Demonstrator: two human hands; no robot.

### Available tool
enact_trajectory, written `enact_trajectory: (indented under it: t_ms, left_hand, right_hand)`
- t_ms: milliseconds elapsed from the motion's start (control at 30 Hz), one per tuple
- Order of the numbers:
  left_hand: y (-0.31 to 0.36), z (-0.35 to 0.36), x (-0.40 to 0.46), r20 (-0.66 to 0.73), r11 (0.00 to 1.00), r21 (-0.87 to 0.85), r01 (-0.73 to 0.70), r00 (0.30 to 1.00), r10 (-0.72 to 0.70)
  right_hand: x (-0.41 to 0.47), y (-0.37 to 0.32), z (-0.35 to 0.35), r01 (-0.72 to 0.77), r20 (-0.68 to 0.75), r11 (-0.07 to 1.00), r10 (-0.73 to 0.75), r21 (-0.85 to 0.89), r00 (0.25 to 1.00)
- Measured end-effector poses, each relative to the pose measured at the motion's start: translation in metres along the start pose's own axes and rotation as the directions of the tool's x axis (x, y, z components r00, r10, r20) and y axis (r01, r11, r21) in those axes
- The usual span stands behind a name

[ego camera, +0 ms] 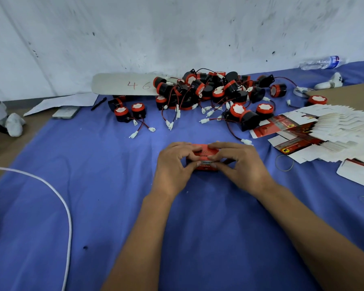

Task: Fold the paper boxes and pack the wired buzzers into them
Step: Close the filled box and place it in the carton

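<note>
Red printed paper box (pixel 205 158) at the middle of the blue cloth-covered table (pixel 114 206), pinched from both sides: left hand (pixel 173 166) curled round its left end, thumb and forefinger nipping the near edge; right hand (pixel 241 164) curled round the right end, fingers over the top panel and thumb at the near edge, thumb tips almost meeting at the front. Box lying flat on the cloth, mostly hidden by the fingers, contents impossible to tell. Beyond the hands, well apart, heaped against the stained white wall (pixel 177 28): pile of black wired buzzers with red rims and white faces (pixel 208 89), red and black leads with small white plugs trailing toward the near side. To the right of the pile, fanned stack of flat unfolded white and red box blanks (pixel 324 131), partly over brown cardboard. Just left of that stack, thin rubber band (pixel 284 162) lying on the cloth. Behind the heap, white strip marked "46" (pixel 124 85). Far right at the wall, clear plastic water bottle (pixel 322 62) on its side. On the left, black pen (pixel 98 103), grey phone (pixel 66 112) and white paper sheet (pixel 65 102); white cable (pixel 57 194) curving across the near left corner
</note>
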State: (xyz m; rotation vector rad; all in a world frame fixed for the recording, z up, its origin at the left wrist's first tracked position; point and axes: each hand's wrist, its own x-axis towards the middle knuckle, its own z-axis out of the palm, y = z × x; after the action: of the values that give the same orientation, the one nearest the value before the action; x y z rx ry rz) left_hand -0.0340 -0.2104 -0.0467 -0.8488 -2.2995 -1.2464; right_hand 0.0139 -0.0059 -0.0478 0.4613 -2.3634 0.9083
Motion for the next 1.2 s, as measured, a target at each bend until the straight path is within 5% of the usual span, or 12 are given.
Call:
enact_trajectory:
  t_ms: [200,467,567,700,900,1000,1100,1200]
  left_hand:
    - [0.0,0.002,0.0,0.107,0.967,-0.155,0.202,0.977,-0.187]
    - [0.006,-0.001,0.022,0.232,0.947,-0.191,0.258,0.949,-0.212]
    - [0.042,0.028,0.029,0.159,0.903,-0.366,0.224,0.971,-0.177]
    - [0.148,0.109,0.062,0.08,0.851,-0.524,-0.02,0.994,0.073]
    - [0.377,0.244,0.094,0.128,0.699,-0.663,-0.268,0.88,0.458]
    - [0.469,0.301,0.07,0.287,0.681,-0.66,-0.317,0.731,0.619]
    - [0.519,0.347,0.035,0.524,0.738,-0.571,-0.36,0.533,0.665]
    - [0.534,0.376,0.016,0.652,0.763,-0.409,-0.5,0.425,0.628]
  right_hand:
    - [0.002,-0.009,0.007,-0.004,0.024,0.99,0.008,-0.139,1.0]
    - [0.003,-0.02,-0.015,-0.028,0.157,0.993,0.047,-0.119,0.986]
    - [-0.011,-0.024,-0.063,-0.104,0.017,0.992,0.106,-0.078,0.994]
    - [-0.048,-0.019,-0.186,-0.273,-0.235,0.958,0.247,-0.086,0.94]
    - [-0.148,-0.052,-0.396,-0.611,-0.662,0.762,0.345,-0.216,0.665]
    - [-0.207,-0.055,-0.48,-0.886,-0.792,0.391,0.444,-0.25,0.419]
    - [-0.252,-0.033,-0.532,-0.972,-0.702,-0.068,0.703,-0.227,0.114]
    - [-0.267,-0.002,-0.533,-0.906,-0.42,-0.231,0.905,-0.356,-0.066]
